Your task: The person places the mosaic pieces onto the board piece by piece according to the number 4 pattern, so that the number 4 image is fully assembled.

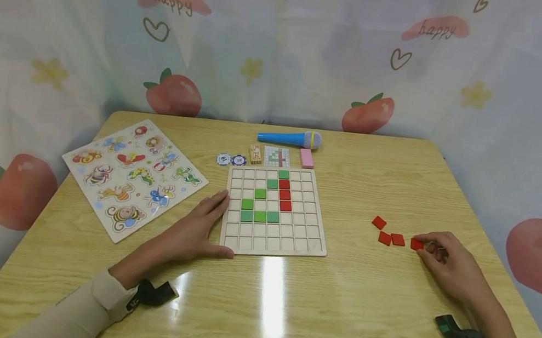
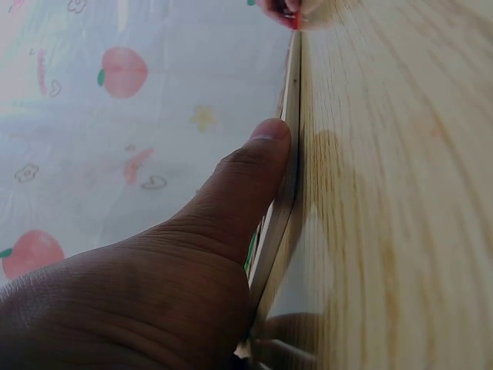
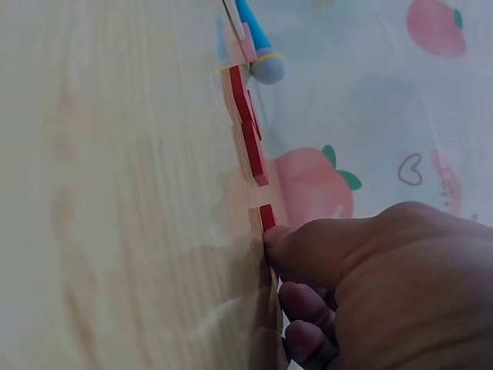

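A wooden grid board (image 1: 301, 233) lies on the table in the head view, with several green tiles (image 1: 260, 194) and three red tiles (image 1: 285, 195) in its squares. My left hand (image 1: 195, 230) rests against its near left corner, fingers along the left side and thumb (image 2: 269, 142) on the front edge. Off to the right, my right hand (image 1: 454, 268) pinches a red tile (image 1: 417, 244) between thumb and fingers, low at the tabletop. Several loose red tiles (image 1: 397, 239) lie just left of it; the right wrist view shows red tiles (image 3: 254, 154) in a row beyond the thumb.
Behind the board sit a small patterned card (image 1: 277, 157), a pink block (image 1: 306, 158), a small wooden stack (image 1: 255, 154) and two chips (image 1: 239, 160). A blue toy microphone (image 1: 284, 138) lies farther back. An insect puzzle board (image 1: 133, 176) lies at the left.
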Demonstrator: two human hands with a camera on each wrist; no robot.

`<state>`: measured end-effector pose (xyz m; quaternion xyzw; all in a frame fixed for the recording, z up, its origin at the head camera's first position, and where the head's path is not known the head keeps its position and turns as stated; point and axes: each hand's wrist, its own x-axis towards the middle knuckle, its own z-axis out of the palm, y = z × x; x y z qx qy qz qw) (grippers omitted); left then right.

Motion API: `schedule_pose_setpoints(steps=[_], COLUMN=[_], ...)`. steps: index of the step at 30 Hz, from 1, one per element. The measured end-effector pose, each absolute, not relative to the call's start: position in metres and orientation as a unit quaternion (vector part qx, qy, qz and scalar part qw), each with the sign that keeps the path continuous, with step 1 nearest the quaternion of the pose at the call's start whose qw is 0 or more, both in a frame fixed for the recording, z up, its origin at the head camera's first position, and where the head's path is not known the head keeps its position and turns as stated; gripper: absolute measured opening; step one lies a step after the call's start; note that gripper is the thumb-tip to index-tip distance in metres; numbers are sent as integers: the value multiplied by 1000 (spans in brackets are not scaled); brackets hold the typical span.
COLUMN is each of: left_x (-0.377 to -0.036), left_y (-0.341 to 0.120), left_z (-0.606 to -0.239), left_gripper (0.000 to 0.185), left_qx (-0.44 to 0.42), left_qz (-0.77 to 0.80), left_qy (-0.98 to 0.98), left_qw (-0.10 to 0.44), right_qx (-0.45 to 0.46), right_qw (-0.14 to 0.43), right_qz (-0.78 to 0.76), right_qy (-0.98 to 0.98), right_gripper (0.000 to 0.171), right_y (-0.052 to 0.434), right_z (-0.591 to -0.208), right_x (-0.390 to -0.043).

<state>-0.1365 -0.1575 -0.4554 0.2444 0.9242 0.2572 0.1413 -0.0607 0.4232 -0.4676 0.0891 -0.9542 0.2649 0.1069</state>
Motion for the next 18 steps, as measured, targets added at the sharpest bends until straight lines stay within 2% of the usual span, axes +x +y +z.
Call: schedule_pose_setpoints(steps=[5,8,14,18], left_x=[-137,-138,-138,-137], left_y=[-157,-156,-156,-158], left_z=[-456,-455,-454,-456], left_gripper=[133,134,134,134], left_qx=[249,249,244,244], left_qz=[255,254,259,260], left_qy=[924,924,924,924], left_qw=[140,138,140,138], right_qx=[80,96,210,297], right_qw=[104,121,154,140], right_qz=[242,231,218,228], right_qy=[-961,-961,-941,-917], right_gripper=[25,27,44,42], right_y=[420,411,363,315], right_z=[-464,-456,-426,-409], right_x=[-59,-60,-85,-112])
